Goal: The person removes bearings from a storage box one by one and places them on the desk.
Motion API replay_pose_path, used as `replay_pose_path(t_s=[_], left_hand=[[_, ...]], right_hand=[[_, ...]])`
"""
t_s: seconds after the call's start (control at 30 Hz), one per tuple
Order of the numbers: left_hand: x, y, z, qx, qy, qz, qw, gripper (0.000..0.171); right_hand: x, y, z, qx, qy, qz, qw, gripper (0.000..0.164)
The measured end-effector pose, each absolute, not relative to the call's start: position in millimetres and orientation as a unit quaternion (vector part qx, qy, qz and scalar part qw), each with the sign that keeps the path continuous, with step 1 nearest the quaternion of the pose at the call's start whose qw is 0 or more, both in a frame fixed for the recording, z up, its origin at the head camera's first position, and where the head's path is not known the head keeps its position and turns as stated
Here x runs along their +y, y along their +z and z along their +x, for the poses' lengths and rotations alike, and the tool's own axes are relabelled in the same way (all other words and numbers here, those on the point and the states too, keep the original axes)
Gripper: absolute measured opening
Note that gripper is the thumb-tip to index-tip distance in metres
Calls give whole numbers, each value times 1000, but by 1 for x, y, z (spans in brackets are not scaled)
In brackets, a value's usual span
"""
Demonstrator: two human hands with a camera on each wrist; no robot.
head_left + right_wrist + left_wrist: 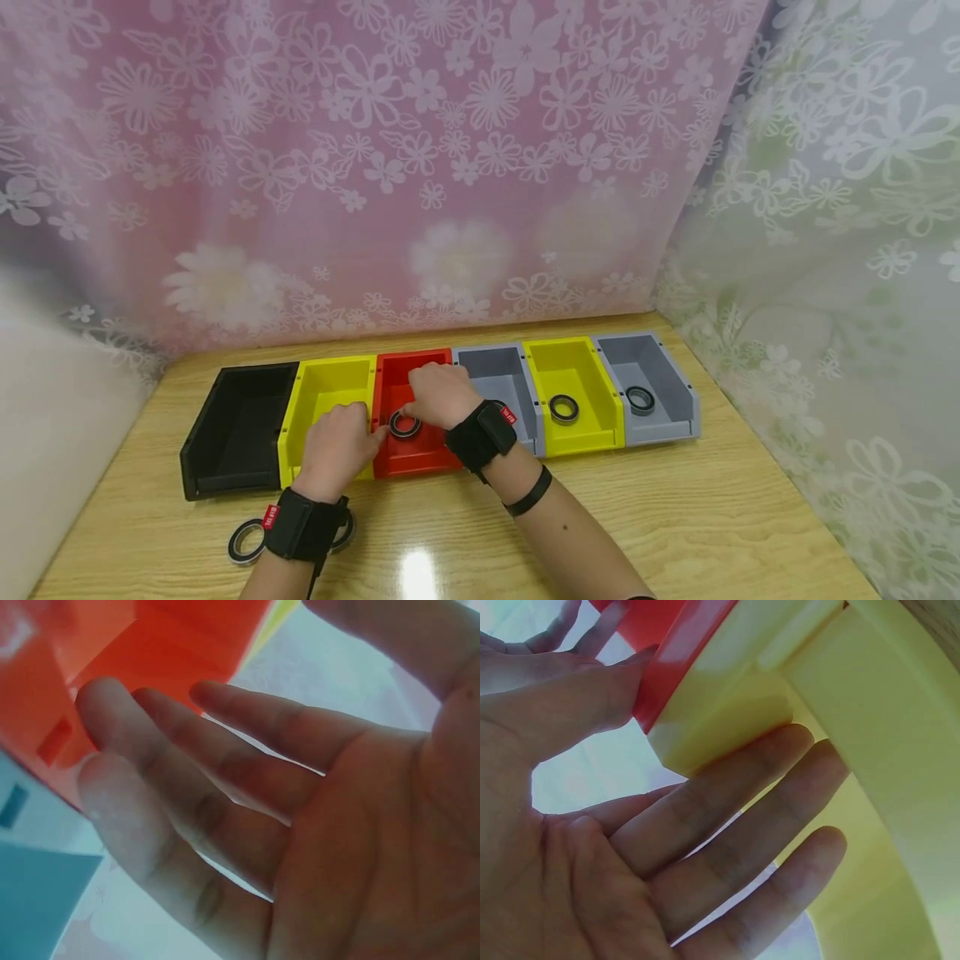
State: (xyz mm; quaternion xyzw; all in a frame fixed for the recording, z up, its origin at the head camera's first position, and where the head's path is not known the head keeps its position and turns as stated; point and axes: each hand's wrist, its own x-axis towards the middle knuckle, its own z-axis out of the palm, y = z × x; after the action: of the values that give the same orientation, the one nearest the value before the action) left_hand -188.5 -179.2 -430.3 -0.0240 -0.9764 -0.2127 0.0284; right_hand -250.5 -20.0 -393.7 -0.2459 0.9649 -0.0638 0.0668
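The left hand (337, 446), fingers apart and fairly straight, is over the left yellow plastic bin (341, 375) and the right hand (444, 396), fingers loosely extended, over the red plastic bin (416, 463), both thumbs at the black-and-silver ring-shaped bearing (405, 436) lying inside the red bin.

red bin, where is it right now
In the head view, the red bin sits left of centre, third bin from the left, between a yellow bin and a gray bin.
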Motion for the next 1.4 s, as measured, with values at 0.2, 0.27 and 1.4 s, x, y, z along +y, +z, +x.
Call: replay_pose_path(t_s=[0.2, 0.27, 1.4], left_hand=[[-180, -431, -188, -976, -212, -24, 32, 35], [-180, -431, -188, -977, -211, -24, 33, 36], [-180, -432, -190, -976, -215, -22, 27, 31]], right_hand=[[-29, -401, -252, 963, -45, -258, 68, 39], [-31, -404, -252, 962, -38, -262, 61, 37], [-51, -432, -242, 960, 48, -266, 70, 29]])
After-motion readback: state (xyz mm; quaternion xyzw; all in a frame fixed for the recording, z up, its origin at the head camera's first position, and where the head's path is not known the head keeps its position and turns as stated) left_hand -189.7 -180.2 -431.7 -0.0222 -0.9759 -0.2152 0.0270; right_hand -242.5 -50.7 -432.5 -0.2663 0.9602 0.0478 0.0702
